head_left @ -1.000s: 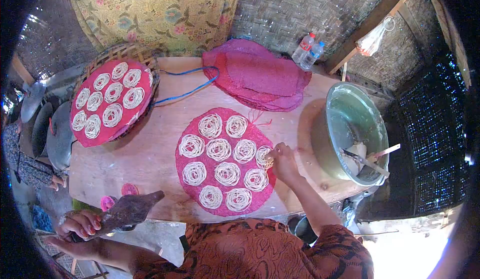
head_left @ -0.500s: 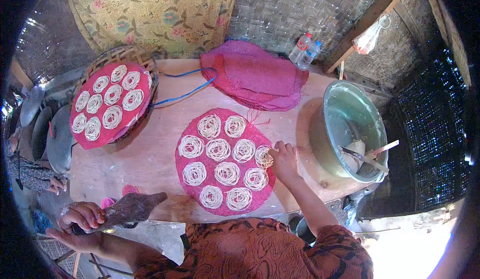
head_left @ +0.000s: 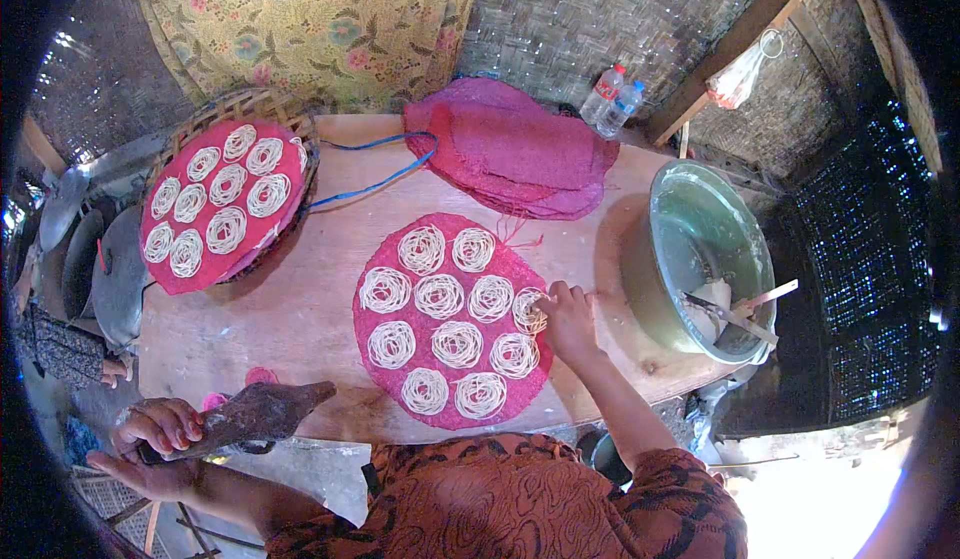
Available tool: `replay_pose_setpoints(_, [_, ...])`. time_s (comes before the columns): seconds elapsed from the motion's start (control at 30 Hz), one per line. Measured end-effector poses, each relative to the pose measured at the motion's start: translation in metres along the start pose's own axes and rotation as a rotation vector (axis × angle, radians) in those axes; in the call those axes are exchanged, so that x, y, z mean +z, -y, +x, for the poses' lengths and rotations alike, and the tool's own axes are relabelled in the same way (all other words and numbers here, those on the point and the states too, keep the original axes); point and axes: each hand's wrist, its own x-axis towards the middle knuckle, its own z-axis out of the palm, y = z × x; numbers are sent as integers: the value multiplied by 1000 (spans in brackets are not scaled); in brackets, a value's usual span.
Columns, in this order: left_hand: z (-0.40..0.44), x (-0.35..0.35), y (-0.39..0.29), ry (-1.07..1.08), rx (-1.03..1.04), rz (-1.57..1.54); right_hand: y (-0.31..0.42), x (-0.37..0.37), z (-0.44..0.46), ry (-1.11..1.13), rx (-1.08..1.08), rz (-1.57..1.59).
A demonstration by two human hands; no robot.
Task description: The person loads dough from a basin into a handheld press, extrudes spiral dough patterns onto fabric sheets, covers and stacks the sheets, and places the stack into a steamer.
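"Wooden table (head_left: pixel 310 319); why's the mat (head_left: pixel 420 324) flat there?"
"Probably so the coils (head_left: pixel 439 297) sit level. Right hand (head_left: pixel 568 324) pinches a coil (head_left: pixel 525 308) at the mat's right edge."
"And the left hand (head_left: pixel 165 434)?"
"Closed round a tool (head_left: pixel 258 415), presumably held aside for room."

The left hand (head_left: pixel 155 434) is outside the front edge of the table (head_left: pixel 220 349), near its front left corner. Its fingers (head_left: pixel 178 422) are curled in a grip, with the nails visible. The left forearm (head_left: pixel 255 499) goes sideways from the body, and the left wrist (head_left: pixel 190 477) is low. The right forearm (head_left: pixel 620 394) crosses the front edge and goes forward, slightly inward. The right hand (head_left: pixel 568 324) is on the right half of the table, back upward, fingertips bent down; how tightly they close, I cannot tell.
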Motion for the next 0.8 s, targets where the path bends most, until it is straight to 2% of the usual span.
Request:
replay_pose_setpoints(0.17, [1, -4, 0, 58, -7, 8, 4, -8, 0, 23, 36, -56])
replay_pose_setpoints(0.3, [1, 1, -1, 16, -20, 23, -2, 2, 1, -23, 24, -16])
replay_pose_setpoints(0.4, [1, 2, -1, -5, -27, 22, -5, 6, 3, -1, 105, 20])
replay_pose_setpoints(0.47, [1, 3, -1, -2, -24, 15, -12, 18, 4, 2, 171, 98])
replay_pose_setpoints(0.6, [-2, 2, -1, -76, -7, 19, -32, 33, 10, -38, 160, 237])
replay_pose_setpoints(0.67, [-2, 0, 0, -86, 2, 8, -48, 45, 29, -151, 270, 534])
replay_pose_setpoints(0.8, [0, -2, 1, -87, -15, 28, -64, 21, 98, -270, 263, 528])
